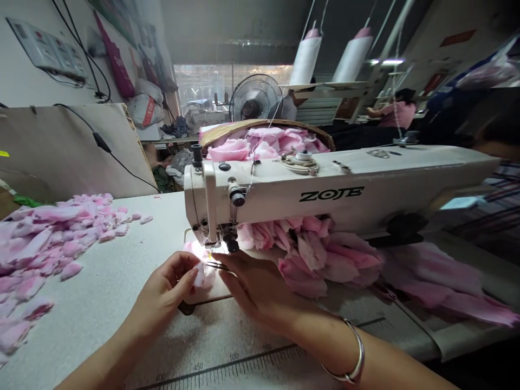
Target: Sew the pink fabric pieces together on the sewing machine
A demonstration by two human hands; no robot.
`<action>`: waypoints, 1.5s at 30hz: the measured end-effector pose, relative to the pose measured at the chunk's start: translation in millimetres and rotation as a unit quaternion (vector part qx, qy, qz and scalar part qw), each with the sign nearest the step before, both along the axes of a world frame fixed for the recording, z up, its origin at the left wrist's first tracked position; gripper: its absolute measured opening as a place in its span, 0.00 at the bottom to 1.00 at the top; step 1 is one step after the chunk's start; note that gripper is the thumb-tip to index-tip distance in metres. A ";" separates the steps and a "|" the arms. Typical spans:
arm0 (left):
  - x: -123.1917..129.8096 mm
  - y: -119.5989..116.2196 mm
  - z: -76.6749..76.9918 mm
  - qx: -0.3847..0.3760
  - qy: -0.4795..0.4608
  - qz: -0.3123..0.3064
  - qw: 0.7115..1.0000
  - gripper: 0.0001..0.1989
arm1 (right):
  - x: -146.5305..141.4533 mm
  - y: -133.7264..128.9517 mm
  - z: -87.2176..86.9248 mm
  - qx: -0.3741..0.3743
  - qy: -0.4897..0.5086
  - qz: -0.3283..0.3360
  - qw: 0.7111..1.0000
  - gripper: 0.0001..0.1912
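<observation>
Under the lit needle area of the white sewing machine [284, 189] lies a small pink-and-white fabric piece [199, 275]. My left hand [168, 284] pinches its near edge between thumb and fingers, just left of the needle. My right hand [260, 284] is on the other side, fingers reaching to the presser foot. It holds a slim two-pronged metal tool [218, 265], tweezers or thread snips; I cannot tell which. The prongs point left over the fabric. The tool's rear part is hidden by the hand.
Loose pink fabric pieces [69, 233] are heaped on the table's left. Gathered pink fabric [325, 252] lies beneath and right of the machine arm. Behind stands a basket [329, 138] of pink pieces. Two thread cones [305, 58], a fan [255, 100] and a seated person [400, 115] are farther back.
</observation>
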State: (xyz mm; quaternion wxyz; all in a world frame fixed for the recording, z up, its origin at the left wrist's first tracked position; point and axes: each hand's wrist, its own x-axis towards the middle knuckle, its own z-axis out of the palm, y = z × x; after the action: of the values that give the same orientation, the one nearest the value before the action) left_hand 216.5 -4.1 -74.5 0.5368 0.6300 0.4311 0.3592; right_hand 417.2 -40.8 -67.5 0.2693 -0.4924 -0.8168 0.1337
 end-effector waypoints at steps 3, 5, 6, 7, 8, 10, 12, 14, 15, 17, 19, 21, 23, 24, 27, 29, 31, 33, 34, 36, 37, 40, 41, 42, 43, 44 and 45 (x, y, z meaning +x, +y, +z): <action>-2.5 2.2 -7.3 0.048 0.029 0.002 0.998 0.11 | 1.5 2.1 -0.4 -0.008 0.020 0.004 1.000 0.17; -3.2 2.4 -9.7 0.067 0.049 0.007 0.996 0.11 | 1.5 3.1 -1.8 -0.016 0.038 0.004 0.999 0.15; -3.2 2.0 -10.1 0.075 0.059 0.010 0.995 0.12 | 1.3 3.5 -2.8 -0.025 0.048 0.003 0.999 0.14; -3.1 1.5 -10.0 0.081 0.068 0.011 0.994 0.12 | 1.0 3.8 -3.8 -0.033 0.058 0.001 0.998 0.13; -2.8 0.8 -9.6 0.087 0.078 0.011 0.993 0.12 | 0.8 4.1 -4.7 -0.041 0.066 -0.001 0.997 0.13; -2.1 -0.8 -8.5 0.095 0.094 0.007 0.991 0.12 | 0.4 4.7 -6.2 -0.052 0.074 -0.007 0.996 0.12; -1.4 -2.2 -7.7 0.100 0.104 0.000 0.990 0.11 | 0.4 5.6 -6.9 -0.055 0.075 -0.011 0.996 0.11; -0.7 -3.0 -7.7 0.098 0.103 -0.010 0.990 0.11 | 0.7 6.5 -7.1 -0.051 0.071 -0.015 0.996 0.10; -0.5 -3.1 -8.0 0.095 0.100 -0.014 0.990 0.12 | 1.0 6.9 -7.1 -0.048 0.070 -0.016 0.996 0.10; -0.4 -2.7 -9.0 0.087 0.092 -0.021 0.992 0.12 | 1.6 7.3 -7.3 -0.041 0.071 -0.018 0.996 0.10; -0.6 -2.0 -10.0 0.076 0.095 -0.023 0.992 0.14 | 1.9 7.1 -7.7 -0.036 0.073 -0.020 0.996 0.10; -1.2 -1.6 -10.3 0.068 0.095 -0.024 0.993 0.15 | 2.0 6.3 -8.5 -0.034 0.074 -0.025 0.996 0.09; -1.7 -1.6 -9.5 0.060 0.087 -0.022 0.994 0.15 | 1.9 5.5 -9.2 -0.036 0.080 -0.027 0.996 0.09; -1.8 -1.7 -8.7 0.057 0.080 -0.020 0.995 0.15 | 1.9 5.2 -9.4 -0.040 0.086 -0.022 0.995 0.09; -1.6 -1.9 -6.6 0.044 0.069 -0.012 0.997 0.15 | 2.0 5.1 -9.1 -0.049 0.097 -0.002 0.994 0.10; -1.4 -1.4 -6.5 0.032 0.059 -0.010 0.998 0.15 | 2.0 5.8 -8.4 -0.051 0.096 0.003 0.994 0.11; -1.2 -0.5 -7.7 0.019 0.049 -0.009 0.999 0.15 | 1.9 6.5 -7.9 -0.049 0.098 0.001 0.994 0.11; -0.8 0.3 -9.8 0.015 0.047 -0.010 0.999 0.15 | 1.5 7.0 -7.8 -0.044 0.095 -0.002 0.994 0.10; -0.6 0.5 -10.9 0.018 0.050 -0.011 0.999 0.15 | 1.2 7.1 -7.8 -0.042 0.090 -0.003 0.995 0.10; -0.5 0.4 -12.8 0.036 0.067 -0.013 0.997 0.14 | 0.7 7.0 -7.4 -0.039 0.077 -0.004 0.996 0.09; -0.8 0.2 -13.3 0.048 0.082 -0.014 0.995 0.14 | 0.6 7.0 -6.8 -0.038 0.072 -0.004 0.997 0.09; -3.6 0.3 -11.6 0.125 0.151 -0.009 0.981 0.14 | 2.7 8.0 -3.9 -0.045 0.056 -0.014 0.997 0.09; -4.8 1.0 -9.8 0.177 0.180 -0.001 0.968 0.13 | 4.5 8.9 -2.7 -0.048 0.049 -0.021 0.997 0.09; -5.7 2.2 -7.6 0.243 0.210 0.010 0.947 0.13 | 6.8 10.1 -1.6 -0.051 0.041 -0.030 0.997 0.09; -6.2 3.9 -5.2 0.318 0.238 0.022 0.918 0.12 | 9.5 11.7 -0.6 -0.054 0.032 -0.040 0.997 0.09; -6.0 6.1 -2.8 0.390 0.262 0.030 0.882 0.12 | 12.4 13.7 0.1 -0.056 0.024 -0.051 0.997 0.09; -5.0 8.5 -0.8 0.452 0.281 0.031 0.846 0.11 | 15.5 15.8 0.5 -0.058 0.016 -0.061 0.996 0.10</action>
State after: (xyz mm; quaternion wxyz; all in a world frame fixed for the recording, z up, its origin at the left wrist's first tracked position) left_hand 211.5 4.4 -75.3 0.0372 0.8634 0.3730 0.3377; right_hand 432.7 -25.0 -67.0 0.2613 -0.5539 -0.7717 0.1718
